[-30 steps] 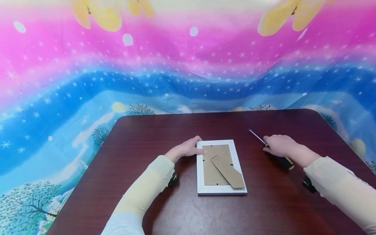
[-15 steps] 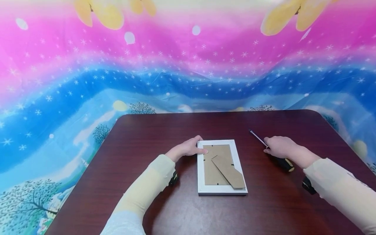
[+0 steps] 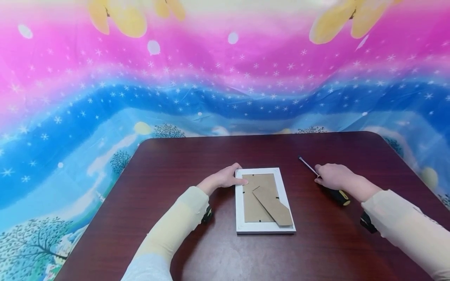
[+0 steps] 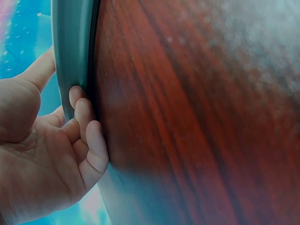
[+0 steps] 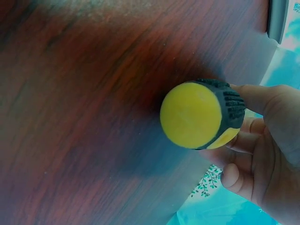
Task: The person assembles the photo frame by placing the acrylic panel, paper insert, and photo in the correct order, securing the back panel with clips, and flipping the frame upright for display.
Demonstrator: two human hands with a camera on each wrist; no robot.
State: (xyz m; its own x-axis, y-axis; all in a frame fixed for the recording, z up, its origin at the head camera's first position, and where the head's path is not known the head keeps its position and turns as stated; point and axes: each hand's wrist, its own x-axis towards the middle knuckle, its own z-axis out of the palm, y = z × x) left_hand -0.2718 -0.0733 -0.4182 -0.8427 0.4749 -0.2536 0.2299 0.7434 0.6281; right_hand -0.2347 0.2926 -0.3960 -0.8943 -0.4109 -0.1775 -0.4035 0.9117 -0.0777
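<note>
A white picture frame [image 3: 240, 212] lies face down on the table, its brown backing board [image 3: 261, 180] and slanted easel stand [image 3: 275, 210] facing up. At its upper left corner, my left hand [image 3: 225, 176] grips the frame, thumb over the top. The left wrist view shows that hand's fingers bent against the side of the frame [image 4: 75, 42]. To the right, my right hand [image 3: 335, 176] holds a screwdriver [image 3: 340, 196] whose metal shaft points away to the left. Its round yellow handle end [image 5: 191, 115] faces the right wrist camera. The screwdriver's tip is apart from the frame.
The dark reddish-brown table [image 3: 197, 156] has rounded far corners. Behind it hangs a colourful cloth [image 3: 225, 86] with snowflakes and trees. Black wrist devices [image 3: 207, 214] show under both sleeves.
Hardly anything differs: the right hand and screwdriver have shifted very slightly. The left hand and the picture frame keep their places; the head view sways a little.
</note>
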